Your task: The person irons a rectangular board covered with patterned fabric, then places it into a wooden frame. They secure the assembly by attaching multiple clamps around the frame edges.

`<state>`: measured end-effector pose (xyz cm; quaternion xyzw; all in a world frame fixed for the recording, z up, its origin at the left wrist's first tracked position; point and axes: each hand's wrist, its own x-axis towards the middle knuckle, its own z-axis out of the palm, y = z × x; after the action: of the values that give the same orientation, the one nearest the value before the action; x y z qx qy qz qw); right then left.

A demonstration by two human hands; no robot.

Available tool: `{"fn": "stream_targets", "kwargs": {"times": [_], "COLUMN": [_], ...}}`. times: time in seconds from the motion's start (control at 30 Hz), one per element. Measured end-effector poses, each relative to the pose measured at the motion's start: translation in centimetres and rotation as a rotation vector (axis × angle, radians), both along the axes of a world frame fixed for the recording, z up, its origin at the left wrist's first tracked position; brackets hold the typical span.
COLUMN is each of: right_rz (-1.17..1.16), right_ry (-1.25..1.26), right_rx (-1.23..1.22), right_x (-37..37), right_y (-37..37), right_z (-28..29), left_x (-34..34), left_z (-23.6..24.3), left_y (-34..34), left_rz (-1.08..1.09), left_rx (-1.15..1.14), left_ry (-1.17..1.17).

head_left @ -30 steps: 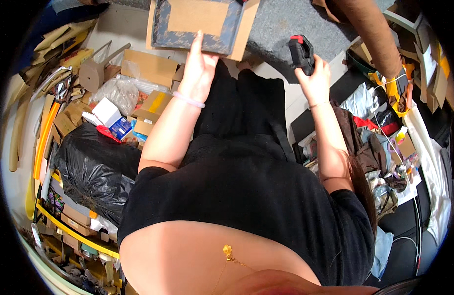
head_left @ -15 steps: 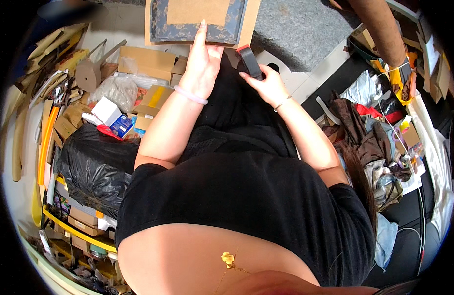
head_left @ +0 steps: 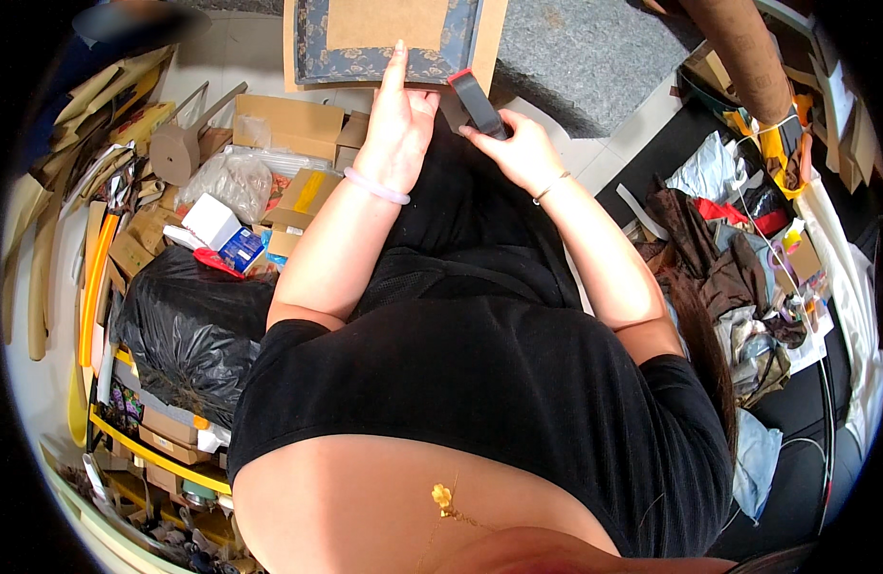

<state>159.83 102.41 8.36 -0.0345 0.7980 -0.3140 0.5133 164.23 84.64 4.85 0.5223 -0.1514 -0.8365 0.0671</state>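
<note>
At the top of the view is a flat brown board point(head_left: 384, 27) with a dark blue, flower-patterned inset and a plain brown rectangle in its middle. My left hand point(head_left: 400, 134) grips the board's near edge, one digit stretched over its face and the others partly hidden below. My right hand point(head_left: 521, 153) is closed around a black, block-shaped tool point(head_left: 478, 107) with a red end; its exact kind cannot be made out. The red end points up and left, close to the board's near right corner.
A grey felt-like slab point(head_left: 585, 67) lies beyond my right hand. Cardboard boxes point(head_left: 288, 124), clear plastic and a black bag point(head_left: 188, 325) crowd the left. Heaped cloth point(head_left: 714, 249) lies on the right, below a brown tube point(head_left: 742, 57) reaching in from the top.
The black tool has shifted slightly left and up with my right hand, its red end nearer the board. My left hand keeps its grip on the board.
</note>
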Motion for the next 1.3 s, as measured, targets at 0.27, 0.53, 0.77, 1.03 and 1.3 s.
{"fn": "stream_targets", "kwargs": {"times": [0.27, 0.53, 0.77, 1.03, 1.3], "right_rz": [0.108, -0.576, -0.576, -0.448, -0.06], "right_ry": [-0.183, -0.319, -0.263, -0.277, -0.074], "right_rx": [-0.034, -0.477, -0.51, -0.56, -0.573], "right_x": [-2.1, -7.8, -8.0, -8.8, -11.2], "right_y": [-0.3, -5.3, -4.6, -3.2, -2.7], "right_z": [1.4, -0.7, -5.1, -2.4, 1.9], "left_x": [0.4, -0.2, 8.7, 10.2, 14.3], "left_z": [-0.7, 0.2, -3.0, -1.5, 0.7], "left_y": [-0.1, 0.7, -6.0, -17.8, -18.5], "left_rz": [0.011, -0.024, -0.072, -0.707, -0.505], "left_rx": [0.023, 0.026, 0.037, -0.262, -0.158], "left_ry": [0.032, 0.111, 0.121, -0.146, -0.014]}}
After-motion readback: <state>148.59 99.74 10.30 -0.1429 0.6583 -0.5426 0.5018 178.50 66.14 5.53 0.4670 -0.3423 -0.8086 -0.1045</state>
